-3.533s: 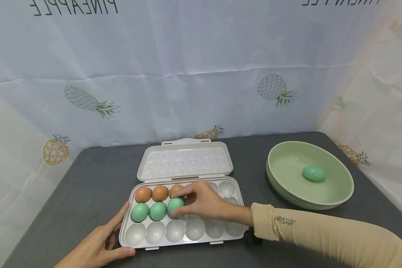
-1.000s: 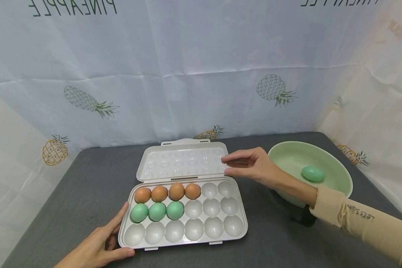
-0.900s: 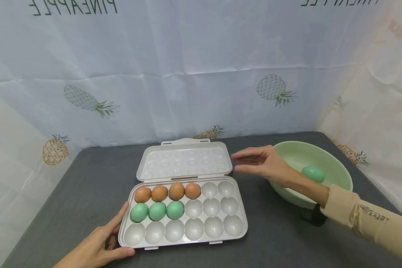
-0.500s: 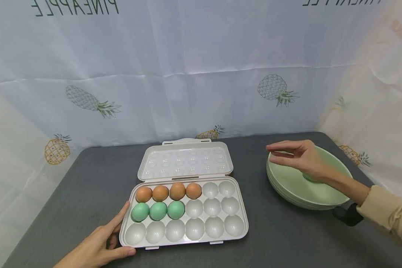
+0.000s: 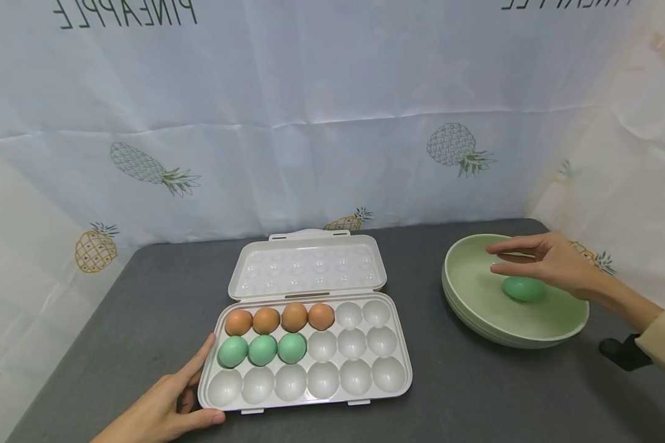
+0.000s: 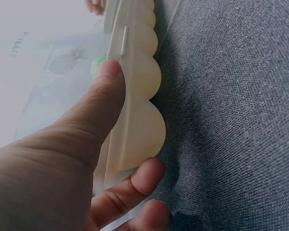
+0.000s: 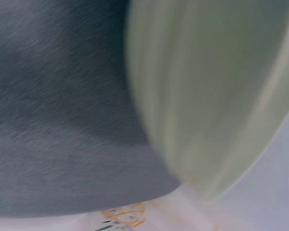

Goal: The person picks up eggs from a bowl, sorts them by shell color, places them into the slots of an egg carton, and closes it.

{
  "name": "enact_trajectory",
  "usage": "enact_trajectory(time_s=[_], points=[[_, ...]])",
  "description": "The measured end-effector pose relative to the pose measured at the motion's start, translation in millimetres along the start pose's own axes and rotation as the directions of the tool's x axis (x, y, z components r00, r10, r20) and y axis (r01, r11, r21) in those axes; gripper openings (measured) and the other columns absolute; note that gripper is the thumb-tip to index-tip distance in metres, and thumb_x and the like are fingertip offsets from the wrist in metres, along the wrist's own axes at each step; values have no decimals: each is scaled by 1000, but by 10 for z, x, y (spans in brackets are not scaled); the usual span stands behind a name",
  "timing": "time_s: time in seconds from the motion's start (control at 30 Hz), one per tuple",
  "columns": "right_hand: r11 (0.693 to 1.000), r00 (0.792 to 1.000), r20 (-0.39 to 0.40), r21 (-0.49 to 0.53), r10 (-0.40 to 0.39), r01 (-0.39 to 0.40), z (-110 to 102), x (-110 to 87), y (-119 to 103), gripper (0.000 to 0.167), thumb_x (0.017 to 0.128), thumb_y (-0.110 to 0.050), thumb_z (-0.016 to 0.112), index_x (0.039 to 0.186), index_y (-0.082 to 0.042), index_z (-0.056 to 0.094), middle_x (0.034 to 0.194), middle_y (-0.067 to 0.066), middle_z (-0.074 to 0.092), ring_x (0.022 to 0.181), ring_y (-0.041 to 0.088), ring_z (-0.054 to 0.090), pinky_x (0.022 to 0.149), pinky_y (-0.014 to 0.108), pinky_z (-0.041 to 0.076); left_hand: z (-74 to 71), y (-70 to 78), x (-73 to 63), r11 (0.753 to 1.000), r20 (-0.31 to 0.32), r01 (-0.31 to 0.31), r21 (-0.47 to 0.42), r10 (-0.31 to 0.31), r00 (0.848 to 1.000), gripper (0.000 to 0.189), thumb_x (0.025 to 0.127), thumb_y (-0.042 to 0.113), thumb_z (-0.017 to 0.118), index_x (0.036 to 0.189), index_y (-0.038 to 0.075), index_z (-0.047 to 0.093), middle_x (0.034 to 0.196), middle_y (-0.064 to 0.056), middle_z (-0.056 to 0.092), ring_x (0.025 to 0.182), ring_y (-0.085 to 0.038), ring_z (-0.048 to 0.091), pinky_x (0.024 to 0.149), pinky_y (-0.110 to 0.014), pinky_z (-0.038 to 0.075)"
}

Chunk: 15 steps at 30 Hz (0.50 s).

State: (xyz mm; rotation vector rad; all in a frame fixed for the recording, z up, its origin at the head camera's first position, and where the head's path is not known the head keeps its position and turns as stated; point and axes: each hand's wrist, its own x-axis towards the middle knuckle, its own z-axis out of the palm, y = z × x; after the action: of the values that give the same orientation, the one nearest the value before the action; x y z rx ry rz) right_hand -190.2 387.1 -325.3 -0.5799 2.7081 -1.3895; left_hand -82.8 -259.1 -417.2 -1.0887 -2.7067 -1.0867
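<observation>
A white plastic egg tray (image 5: 363,395) lies with its lid (image 5: 310,264) folded back. Several brown eggs (image 5: 294,317) sit in its far row, and three green eggs (image 5: 263,350) fill the left cups of the middle row. My left hand (image 5: 161,400) holds the tray's near left corner, thumb (image 6: 108,86) at the front rim and forefinger along the left side. Over a pale green bowl (image 5: 471,307) my right hand (image 5: 543,261) hovers with nothing in it, thumb and fingers apart. One green egg (image 5: 523,288) lies in the bowl, just below this hand.
The bowl stands right of the tray on a dark grey tabletop (image 5: 443,394). A pineapple-print curtain (image 5: 310,123) rises behind the table. Beneath the right wrist hangs a black strap piece (image 5: 623,354). The tray's near row and right-hand cups hold no eggs.
My right hand set a green egg in the middle row's third cup, let go, and moved right until it came over the bowl. The left hand has stayed at the tray corner.
</observation>
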Motion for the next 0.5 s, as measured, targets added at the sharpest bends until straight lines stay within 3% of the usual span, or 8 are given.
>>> enact_trajectory(time_s=[0.2, 0.37, 0.5], points=[[988, 996, -30, -130, 81, -85, -59, -126, 138, 44, 91, -10, 76, 134, -6, 67, 119, -27, 70, 111, -20, 59, 83, 9, 52, -1, -18, -2, 1000, 13, 6, -8, -6, 1000, 116, 80, 14, 87, 163, -1, 7, 74, 14, 55, 60, 16, 40, 51, -6, 35], [992, 996, -42, -95, 83, -87, -21, -218, 284, 46, 88, -3, 77, 132, -3, 67, 117, -32, 67, 108, -18, 61, 81, 11, 55, 5, -16, 7, 1000, 27, 22, -16, -22, 999, 115, 81, 15, 86, 163, -1, 6, 73, 16, 54, 60, 16, 40, 51, -6, 35], [982, 993, -44, -151, 108, -113, -17, -221, 328, 50, 86, -7, 81, 133, 3, 65, 117, -33, 64, 107, -21, 56, 82, 12, 55, 10, 7, 13, 999, 24, 36, -21, -35, 999, 113, 81, 16, 86, 161, -6, 9, 74, 19, 53, 60, 16, 41, 51, -7, 36]])
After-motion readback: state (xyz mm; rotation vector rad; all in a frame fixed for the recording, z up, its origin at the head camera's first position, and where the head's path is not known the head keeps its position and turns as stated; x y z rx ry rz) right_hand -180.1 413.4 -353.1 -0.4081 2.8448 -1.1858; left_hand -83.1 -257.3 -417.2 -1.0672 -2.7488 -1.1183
